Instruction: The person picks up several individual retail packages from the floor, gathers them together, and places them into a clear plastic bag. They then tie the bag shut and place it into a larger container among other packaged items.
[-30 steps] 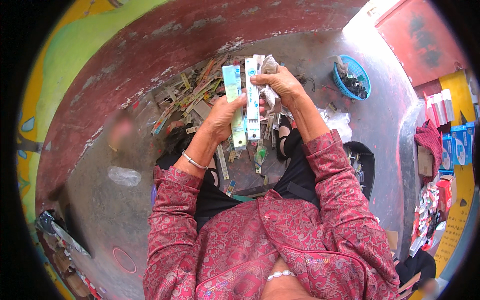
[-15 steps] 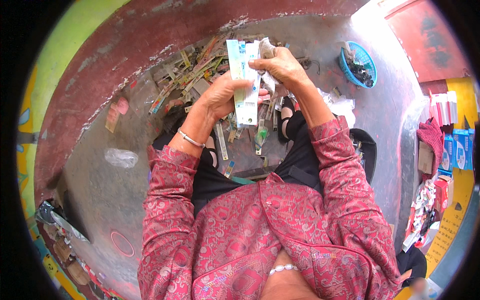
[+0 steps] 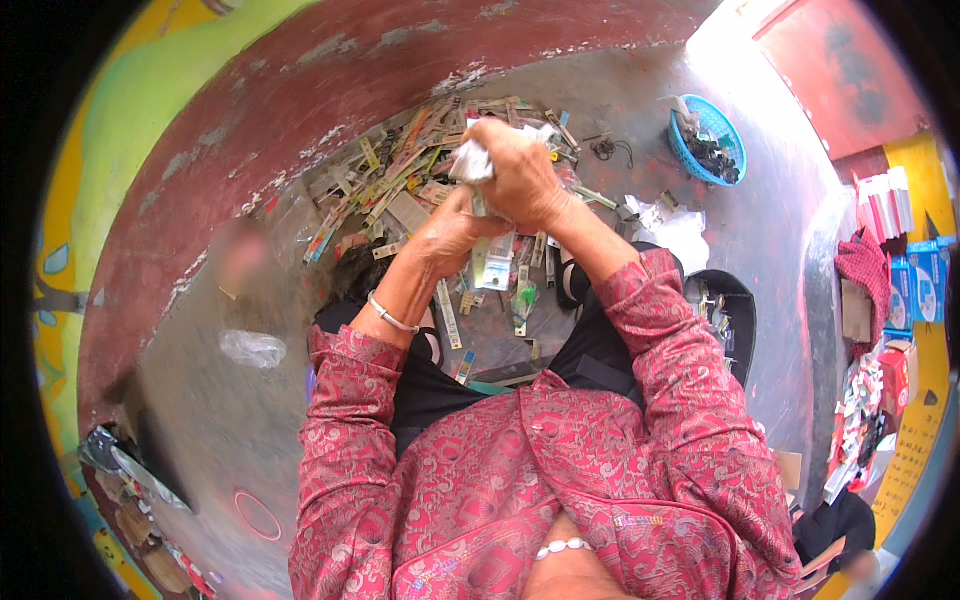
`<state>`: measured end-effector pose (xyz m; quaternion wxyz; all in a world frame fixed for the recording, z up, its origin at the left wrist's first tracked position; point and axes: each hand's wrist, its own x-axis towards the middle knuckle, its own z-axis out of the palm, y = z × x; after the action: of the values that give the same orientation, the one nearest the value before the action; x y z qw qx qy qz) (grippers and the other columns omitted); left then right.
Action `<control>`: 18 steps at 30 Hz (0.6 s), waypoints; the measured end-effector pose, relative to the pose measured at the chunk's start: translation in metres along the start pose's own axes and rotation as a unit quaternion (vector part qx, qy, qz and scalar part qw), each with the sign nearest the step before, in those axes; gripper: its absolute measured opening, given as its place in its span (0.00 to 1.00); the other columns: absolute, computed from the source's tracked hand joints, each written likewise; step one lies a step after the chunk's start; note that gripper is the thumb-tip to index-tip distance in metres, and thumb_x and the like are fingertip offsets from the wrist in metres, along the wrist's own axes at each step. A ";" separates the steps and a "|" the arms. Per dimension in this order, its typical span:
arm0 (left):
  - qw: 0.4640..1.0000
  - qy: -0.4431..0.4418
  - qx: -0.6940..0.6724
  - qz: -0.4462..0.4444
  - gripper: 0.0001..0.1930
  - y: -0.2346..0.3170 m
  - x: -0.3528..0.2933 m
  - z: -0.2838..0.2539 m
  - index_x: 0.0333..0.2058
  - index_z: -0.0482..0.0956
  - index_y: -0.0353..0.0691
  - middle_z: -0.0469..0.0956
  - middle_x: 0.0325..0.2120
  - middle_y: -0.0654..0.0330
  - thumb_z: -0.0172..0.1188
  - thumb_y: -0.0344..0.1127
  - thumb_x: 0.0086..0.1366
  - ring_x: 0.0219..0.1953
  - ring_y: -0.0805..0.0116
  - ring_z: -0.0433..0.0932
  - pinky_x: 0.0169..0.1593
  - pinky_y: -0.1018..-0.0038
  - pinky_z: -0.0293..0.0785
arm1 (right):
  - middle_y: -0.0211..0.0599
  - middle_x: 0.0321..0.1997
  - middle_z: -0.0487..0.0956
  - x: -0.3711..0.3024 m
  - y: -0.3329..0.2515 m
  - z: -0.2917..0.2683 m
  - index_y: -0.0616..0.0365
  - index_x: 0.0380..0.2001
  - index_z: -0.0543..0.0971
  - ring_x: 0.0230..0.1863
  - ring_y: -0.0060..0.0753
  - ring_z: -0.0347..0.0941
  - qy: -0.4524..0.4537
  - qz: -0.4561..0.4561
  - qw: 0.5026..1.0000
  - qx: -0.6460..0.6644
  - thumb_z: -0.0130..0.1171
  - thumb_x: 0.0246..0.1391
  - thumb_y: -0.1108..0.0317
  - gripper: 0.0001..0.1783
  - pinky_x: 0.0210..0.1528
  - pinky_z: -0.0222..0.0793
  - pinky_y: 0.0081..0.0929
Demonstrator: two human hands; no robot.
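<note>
My left hand is closed around a pale, printed flat strip, whose lower end shows below the fingers. My right hand grips a crumpled whitish cloth over the strip's upper part. The hands are close together, so most of the strip is hidden. Beneath them, a loose heap of similar long printed strips lies on the floor. A strip with a green patch rests between my feet.
A blue plastic basket with dark items stands at the far right. White plastic and a black tub lie to my right. A clear plastic bag is on the left floor. Blue boxes stand along the right wall.
My right hand has moved left and slightly down, bringing the cloth over the strip. The strip, fully displayed before, is now mostly covered; my left hand has lowered a little.
</note>
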<state>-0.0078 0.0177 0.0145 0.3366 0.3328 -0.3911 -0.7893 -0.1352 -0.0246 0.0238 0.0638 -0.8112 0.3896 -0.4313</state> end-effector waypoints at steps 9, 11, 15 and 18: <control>0.989 -0.097 -0.109 0.000 0.30 0.007 -0.002 -0.004 0.51 0.62 0.32 0.73 0.43 0.53 0.58 0.23 0.46 0.35 0.66 0.77 0.33 0.74 0.76 | 0.39 0.18 0.76 0.023 0.030 -0.062 0.57 0.20 0.74 0.23 0.40 0.75 0.131 0.268 0.954 -0.021 0.61 0.45 0.55 0.16 0.25 0.68 0.33; 0.995 -0.078 -0.065 0.010 0.27 0.007 0.001 0.000 0.49 0.64 0.33 0.74 0.41 0.54 0.57 0.22 0.47 0.33 0.69 0.76 0.32 0.75 0.75 | 0.38 0.15 0.75 0.020 0.014 -0.059 0.57 0.18 0.75 0.20 0.33 0.75 0.060 0.314 0.944 0.080 0.59 0.45 0.44 0.24 0.25 0.68 0.31; 0.998 0.001 0.059 0.027 0.20 -0.003 0.004 0.007 0.43 0.68 0.35 0.75 0.31 0.59 0.54 0.20 0.47 0.28 0.73 0.74 0.31 0.77 0.73 | 0.49 0.25 0.77 0.019 -0.010 -0.039 0.63 0.27 0.75 0.32 0.51 0.75 -0.073 0.309 0.941 -0.117 0.62 0.37 0.42 0.30 0.34 0.69 0.37; 0.999 0.008 0.038 0.014 0.19 -0.002 0.004 0.008 0.42 0.69 0.35 0.75 0.28 0.60 0.55 0.21 0.47 0.25 0.74 0.74 0.31 0.78 0.72 | 0.50 0.25 0.77 0.017 0.002 -0.040 0.64 0.27 0.75 0.32 0.46 0.76 -0.096 0.314 0.941 -0.084 0.63 0.39 0.49 0.25 0.35 0.69 0.34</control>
<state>-0.0165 0.0190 0.0153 0.3377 0.3464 -0.4221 -0.7667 -0.1609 -0.0282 0.0590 0.1648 -0.6875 0.6516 -0.2750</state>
